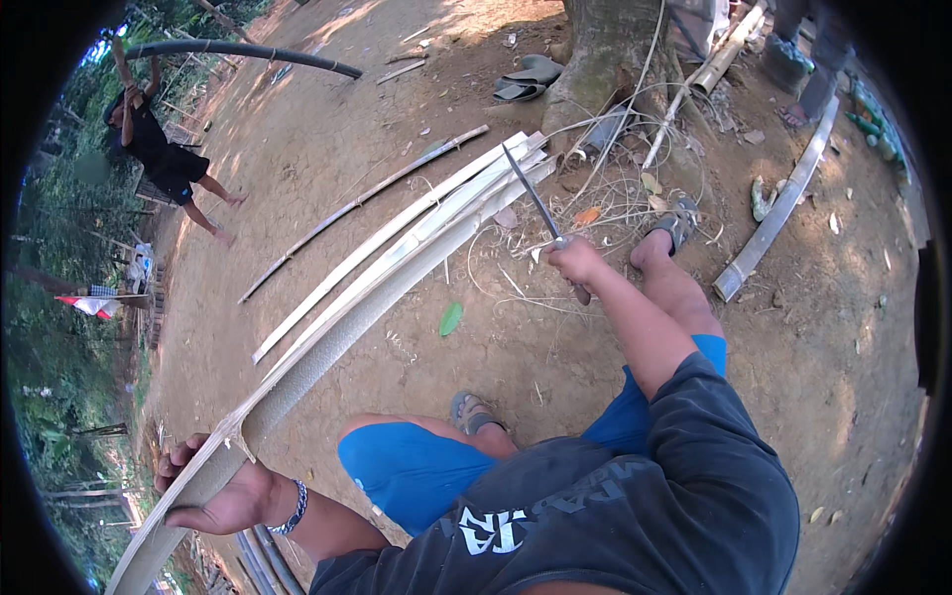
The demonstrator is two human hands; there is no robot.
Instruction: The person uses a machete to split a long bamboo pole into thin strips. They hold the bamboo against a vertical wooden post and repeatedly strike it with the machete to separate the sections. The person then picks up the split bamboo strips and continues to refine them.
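My left hand [236,498], with a chain bracelet at the wrist, is palm up under the near left end of a long split bamboo length [332,322]. Its fingers curl round the bamboo's edge. A ragged splinter sticks up just beyond the hand. The bamboo slants away to the right, its pale inner side showing, and its far end lies among other pale strips by the tree. My right hand [573,262] is closed round the handle of a long machete [533,193]. The blade points up and left, its tip near the far ends of the strips; whether they touch I cannot tell.
A thin pole [362,203] lies on the dirt beyond the strips. Shavings and thin strips are strewn by the tree trunk [603,64], near a pair of shoes [529,79]. Another split bamboo piece [783,203] lies right. At far left, a person [159,144] handles a dark pole.
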